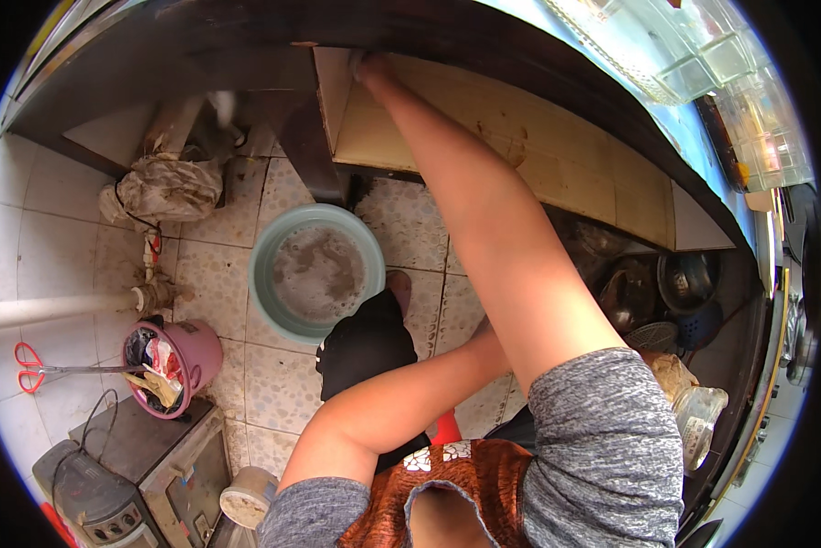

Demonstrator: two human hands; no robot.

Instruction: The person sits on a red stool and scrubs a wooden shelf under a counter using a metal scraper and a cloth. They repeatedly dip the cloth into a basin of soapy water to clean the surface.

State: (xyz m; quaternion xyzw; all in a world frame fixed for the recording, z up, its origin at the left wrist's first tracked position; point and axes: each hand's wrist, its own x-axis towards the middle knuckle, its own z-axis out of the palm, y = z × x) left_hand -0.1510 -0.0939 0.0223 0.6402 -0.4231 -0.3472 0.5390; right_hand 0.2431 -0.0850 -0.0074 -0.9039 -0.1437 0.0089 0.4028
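My right hand (375, 69) reaches up to the far left inner corner of a yellowish, brown-stained cabinet shelf (445, 116) under the counter. A small pale patch shows at its fingers; whether it is a held cloth is unclear. My left arm lies across my lap, and my left hand (482, 330) is mostly hidden behind my right forearm. On the tiled floor before me stands a pale green plastic basin (258, 274) of murky, sudsy water (319, 274). It sits beside my knee in black trousers (373, 342).
A pink bin (201, 356) holds rubbish, with red-handled tongs (75, 370) across it. White pipe (54, 308) runs along the left wall. Pans (688, 281) and a glass jar (699, 425) sit low at right. Clear plastic containers (760, 130) stand on the counter.
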